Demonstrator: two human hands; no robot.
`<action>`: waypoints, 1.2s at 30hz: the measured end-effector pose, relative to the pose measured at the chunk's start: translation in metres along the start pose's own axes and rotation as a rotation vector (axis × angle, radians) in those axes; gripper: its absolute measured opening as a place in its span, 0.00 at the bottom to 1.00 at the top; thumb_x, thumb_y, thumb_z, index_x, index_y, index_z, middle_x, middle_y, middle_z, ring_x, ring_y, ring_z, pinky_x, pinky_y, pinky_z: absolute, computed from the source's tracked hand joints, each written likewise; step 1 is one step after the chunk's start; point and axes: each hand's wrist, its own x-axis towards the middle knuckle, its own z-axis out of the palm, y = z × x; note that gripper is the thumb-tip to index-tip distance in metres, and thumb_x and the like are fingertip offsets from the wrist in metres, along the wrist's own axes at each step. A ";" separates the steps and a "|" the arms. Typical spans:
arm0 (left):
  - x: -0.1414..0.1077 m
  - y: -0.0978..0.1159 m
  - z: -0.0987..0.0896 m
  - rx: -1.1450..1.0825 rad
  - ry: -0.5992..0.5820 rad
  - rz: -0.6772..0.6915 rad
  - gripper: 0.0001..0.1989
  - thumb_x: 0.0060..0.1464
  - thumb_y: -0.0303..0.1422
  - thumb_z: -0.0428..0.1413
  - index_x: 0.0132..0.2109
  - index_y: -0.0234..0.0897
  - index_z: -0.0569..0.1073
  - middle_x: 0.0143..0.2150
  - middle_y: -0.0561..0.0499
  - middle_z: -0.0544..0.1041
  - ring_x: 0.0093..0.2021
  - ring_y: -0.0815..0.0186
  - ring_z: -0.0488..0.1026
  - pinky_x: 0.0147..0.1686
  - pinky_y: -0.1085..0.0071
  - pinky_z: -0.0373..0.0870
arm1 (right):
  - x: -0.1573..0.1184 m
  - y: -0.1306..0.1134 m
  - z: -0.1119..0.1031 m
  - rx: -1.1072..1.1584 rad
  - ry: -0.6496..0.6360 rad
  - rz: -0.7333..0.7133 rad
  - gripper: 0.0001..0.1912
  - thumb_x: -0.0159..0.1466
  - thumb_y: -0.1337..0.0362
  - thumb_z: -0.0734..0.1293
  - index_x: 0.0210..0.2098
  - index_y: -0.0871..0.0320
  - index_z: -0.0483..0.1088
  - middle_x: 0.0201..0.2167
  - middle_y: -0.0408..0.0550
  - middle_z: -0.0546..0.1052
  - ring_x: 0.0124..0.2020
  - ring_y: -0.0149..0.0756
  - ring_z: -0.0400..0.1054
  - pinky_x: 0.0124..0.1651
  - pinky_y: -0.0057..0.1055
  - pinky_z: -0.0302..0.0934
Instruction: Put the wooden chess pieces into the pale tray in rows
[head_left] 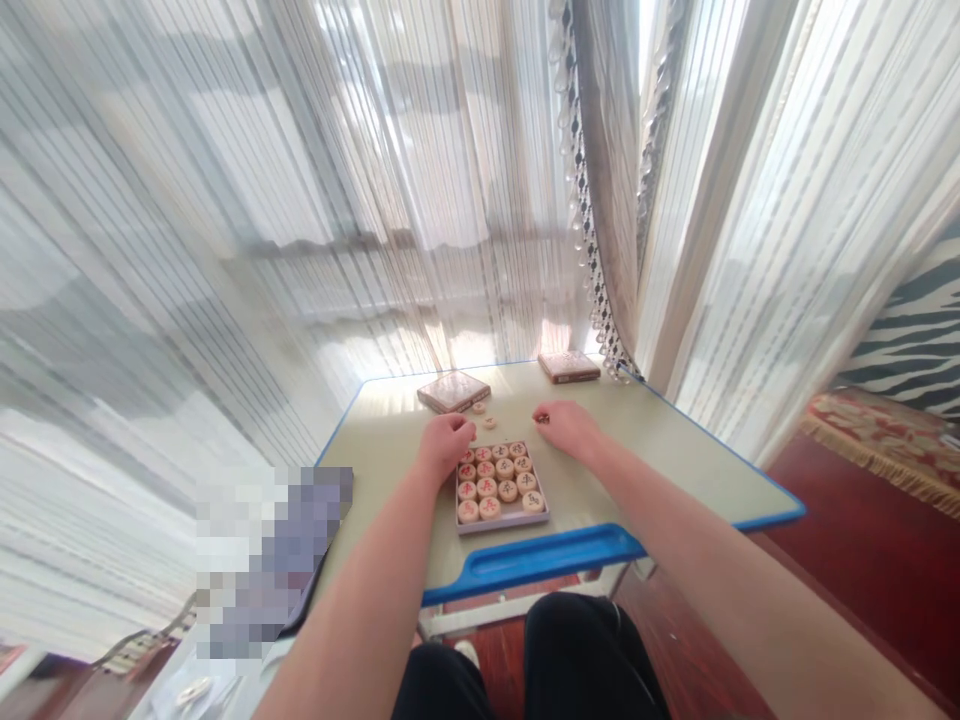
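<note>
A shallow open box [503, 527] on the table holds rows of round wooden Chinese chess pieces with red characters on the left and dark ones on the right. One spot in its nearest row shows the bare bottom. My left hand [445, 443] is closed at the box's far left corner, partly covering a piece there; its fingertips hide whatever they may hold. Beyond the box's far right corner, my right hand [567, 428] pinches a small Chinese chess piece [544, 420] close to the tabletop. Two loose pieces, one nearer [489, 423] and one farther [478, 408], lie between my hands.
A flat box or lid [453, 390] lies at the back left of the blue-edged table [675, 460], and another flat box [569, 366] at the back right. A blue tray groove [551, 556] runs along the front edge. Curtains [465, 200] hang behind. A blurred-out object [292, 550] is at left.
</note>
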 end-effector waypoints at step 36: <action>0.006 -0.003 0.007 0.073 -0.034 0.104 0.11 0.42 0.35 0.48 0.20 0.35 0.70 0.15 0.55 0.63 0.21 0.70 0.61 0.23 0.73 0.54 | -0.061 -0.039 0.013 0.280 0.033 -0.491 0.05 0.54 0.68 0.65 0.28 0.57 0.73 0.32 0.44 0.75 0.35 0.31 0.64 0.47 0.32 0.56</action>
